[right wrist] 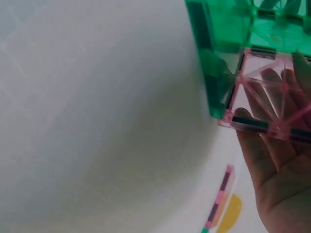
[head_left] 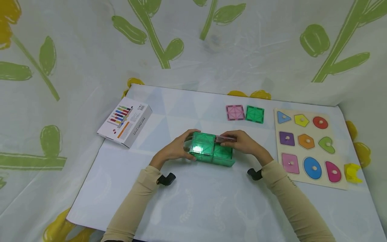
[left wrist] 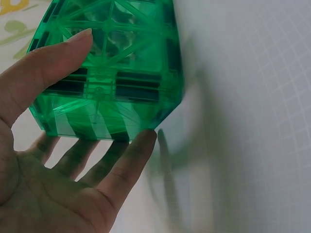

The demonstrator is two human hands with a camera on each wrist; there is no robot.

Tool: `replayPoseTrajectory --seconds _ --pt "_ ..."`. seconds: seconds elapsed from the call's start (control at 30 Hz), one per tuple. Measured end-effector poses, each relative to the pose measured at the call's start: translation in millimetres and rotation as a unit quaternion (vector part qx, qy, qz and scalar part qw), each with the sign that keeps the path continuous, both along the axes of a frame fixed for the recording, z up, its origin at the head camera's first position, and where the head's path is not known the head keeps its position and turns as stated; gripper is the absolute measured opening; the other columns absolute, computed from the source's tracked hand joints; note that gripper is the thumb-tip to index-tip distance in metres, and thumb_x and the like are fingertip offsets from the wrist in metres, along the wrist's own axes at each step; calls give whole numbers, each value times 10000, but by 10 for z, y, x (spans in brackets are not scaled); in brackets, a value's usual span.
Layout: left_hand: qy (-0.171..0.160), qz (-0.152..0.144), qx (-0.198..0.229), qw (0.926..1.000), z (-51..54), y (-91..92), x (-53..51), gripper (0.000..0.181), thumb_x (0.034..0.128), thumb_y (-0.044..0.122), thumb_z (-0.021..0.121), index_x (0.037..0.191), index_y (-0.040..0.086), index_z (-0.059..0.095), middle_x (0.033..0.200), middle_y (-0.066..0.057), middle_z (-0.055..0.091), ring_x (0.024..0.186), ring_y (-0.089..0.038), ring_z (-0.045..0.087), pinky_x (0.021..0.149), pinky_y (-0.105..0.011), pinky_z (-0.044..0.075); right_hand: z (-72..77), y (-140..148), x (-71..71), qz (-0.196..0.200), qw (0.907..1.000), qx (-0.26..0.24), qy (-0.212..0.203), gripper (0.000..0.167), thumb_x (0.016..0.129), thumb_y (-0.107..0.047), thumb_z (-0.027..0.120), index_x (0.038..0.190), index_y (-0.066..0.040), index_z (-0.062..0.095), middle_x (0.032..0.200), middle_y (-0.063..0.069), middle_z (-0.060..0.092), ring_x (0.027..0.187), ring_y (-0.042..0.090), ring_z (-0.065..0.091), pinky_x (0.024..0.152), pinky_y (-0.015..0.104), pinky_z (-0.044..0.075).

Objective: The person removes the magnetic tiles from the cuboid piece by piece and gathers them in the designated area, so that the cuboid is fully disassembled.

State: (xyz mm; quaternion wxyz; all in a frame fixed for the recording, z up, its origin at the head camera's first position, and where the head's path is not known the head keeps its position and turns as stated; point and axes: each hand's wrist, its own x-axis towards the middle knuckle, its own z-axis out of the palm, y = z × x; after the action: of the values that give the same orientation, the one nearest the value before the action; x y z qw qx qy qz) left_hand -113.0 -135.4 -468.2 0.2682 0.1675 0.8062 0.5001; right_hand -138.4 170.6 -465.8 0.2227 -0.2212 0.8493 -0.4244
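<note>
At the middle of the table, a box-like structure of translucent green magnetic tiles (head_left: 203,144) is held by my left hand (head_left: 174,148). In the left wrist view the thumb lies on one tile face, with the fingers (left wrist: 129,170) behind the opposite side. My right hand (head_left: 245,144) grips a pink square magnetic tile (right wrist: 252,125) against the structure's right part. In the right wrist view the fingers show through this tile, and its edge meets the green wall (right wrist: 214,92). Whether the two are joined I cannot tell.
Flat on the table behind the hands lie a loose pink tile (head_left: 235,112) and a green tile (head_left: 255,114). A white toy box (head_left: 124,121) is at the left. On the right are a shape puzzle board (head_left: 308,156) and a yellow piece (head_left: 352,173).
</note>
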Motion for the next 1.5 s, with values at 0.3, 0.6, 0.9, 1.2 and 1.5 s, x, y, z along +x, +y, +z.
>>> replayPoseTrajectory --seconds 0.3,0.6,0.9,1.2,1.5 --pt "-12 -7 79 10000 -10 4 5 1062 681 67 895 1540 298 316 1620 -88 352 1538 -342 263 1206 -652 258 -70 -71 37 -260 9994 -196 136 321 955 -44 658 1270 18 665 1244 196 704 1184 343 666 1017 466 544" --pt "-125 56 73 9999 -17 -16 -5 1072 677 70 904 1535 335 318 1633 -67 327 1545 -337 246 1209 -658 242 -105 -121 42 -456 9985 151 264 286 955 -69 665 1232 -5 701 1194 175 732 1133 324 686 986 487 563" --pt "-155 76 34 9998 -36 -15 -14 1074 675 78 908 1534 341 320 1634 -64 325 1547 -329 242 1213 -657 234 -104 -135 56 -592 9981 93 146 284 953 -60 662 1229 -4 702 1184 176 734 1101 310 693 968 485 572" --pt "-141 46 90 9998 -59 -27 2 1068 682 85 906 1537 335 316 1631 -58 327 1545 -323 245 1215 -651 234 -115 -129 67 -612 9980 146 34 283 959 -81 662 1230 -10 702 1192 175 732 1111 307 687 974 487 568" --pt "-154 79 103 9998 -39 -24 2 1066 682 74 904 1536 329 319 1635 -60 320 1548 -323 237 1217 -647 234 -126 -120 40 -659 9978 57 -49 287 958 -88 669 1233 -13 700 1197 173 730 1126 310 674 992 499 555"
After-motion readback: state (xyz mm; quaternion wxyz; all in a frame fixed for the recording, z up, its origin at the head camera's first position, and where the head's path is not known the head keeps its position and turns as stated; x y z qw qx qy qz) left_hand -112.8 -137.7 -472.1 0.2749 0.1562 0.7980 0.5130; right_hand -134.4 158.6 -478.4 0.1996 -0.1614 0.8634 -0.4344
